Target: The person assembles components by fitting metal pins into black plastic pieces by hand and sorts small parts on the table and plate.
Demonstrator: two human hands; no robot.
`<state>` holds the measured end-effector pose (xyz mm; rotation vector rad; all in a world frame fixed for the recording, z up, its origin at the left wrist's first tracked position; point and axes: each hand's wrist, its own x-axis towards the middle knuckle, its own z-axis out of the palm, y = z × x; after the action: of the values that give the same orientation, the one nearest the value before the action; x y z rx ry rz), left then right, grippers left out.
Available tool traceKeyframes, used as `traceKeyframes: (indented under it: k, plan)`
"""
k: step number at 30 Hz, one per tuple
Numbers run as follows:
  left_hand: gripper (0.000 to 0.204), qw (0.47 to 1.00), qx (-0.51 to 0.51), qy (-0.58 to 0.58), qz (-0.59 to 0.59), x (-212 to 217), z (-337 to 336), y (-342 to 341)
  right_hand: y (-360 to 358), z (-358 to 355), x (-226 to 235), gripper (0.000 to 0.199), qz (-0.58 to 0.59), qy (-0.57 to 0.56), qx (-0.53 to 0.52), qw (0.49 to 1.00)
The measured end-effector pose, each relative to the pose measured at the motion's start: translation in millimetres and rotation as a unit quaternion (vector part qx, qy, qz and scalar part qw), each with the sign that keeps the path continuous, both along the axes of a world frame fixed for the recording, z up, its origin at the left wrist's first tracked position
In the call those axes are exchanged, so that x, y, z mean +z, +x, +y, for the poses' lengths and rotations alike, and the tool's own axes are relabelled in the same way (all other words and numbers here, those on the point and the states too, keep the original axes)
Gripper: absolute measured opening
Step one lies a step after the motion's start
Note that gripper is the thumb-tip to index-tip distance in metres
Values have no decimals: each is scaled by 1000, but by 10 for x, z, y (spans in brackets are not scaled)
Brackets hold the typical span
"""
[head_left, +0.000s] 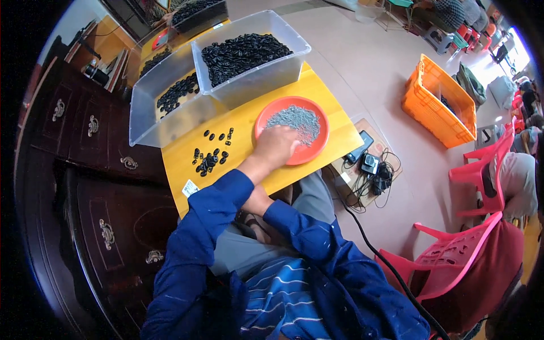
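My left hand point(276, 147) reaches over the near side of a round orange-red plate point(321, 144), its fingers curled down at a heap of small grey metal pieces that look like screws point(297, 118). Whatever sits between the fingertips is hidden. Crossing beneath the left wrist, my right hand point(256, 201) lies at the table's near edge; its fingers are out of sight behind the left sleeve. Left of the plate, a loose cluster of small black oval parts point(209, 162) rests on the yellow table point(238, 127), with a few singles above it.
Two translucent bins stand at the table's far side: one point(263, 79) full of black parts, another point(148, 122) partly filled. A dark wooden cabinet point(113, 187) borders the left. Rightward are a cardboard piece with electronics and cables point(368, 164), an orange crate point(436, 122) and pink chairs point(453, 249).
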<state>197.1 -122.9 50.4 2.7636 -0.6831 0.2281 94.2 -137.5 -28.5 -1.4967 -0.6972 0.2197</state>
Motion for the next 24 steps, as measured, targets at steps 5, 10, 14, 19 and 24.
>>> traceKeyframes:
  k: [5,10,14,19,24]
  plan:
    - [11,999,22,4,32,99,90,-33,28,5,-36,22,-30,-61,14,998]
    - [9,999,1,26,33,73,37,-155,-26,-26,8,21,-51,-7,-22,998]
    - [7,1000,-5,2,8,69,2,-217,-21,12,-89,21,-72,-4,-27,997]
    - [7,1000,-15,2,27,87,31,-226,-12,23,-157,25,-94,-23,-21,995]
    - [10,999,-20,-33,29,58,57,-259,-11,25,-92,27,-81,-22,-8,996]
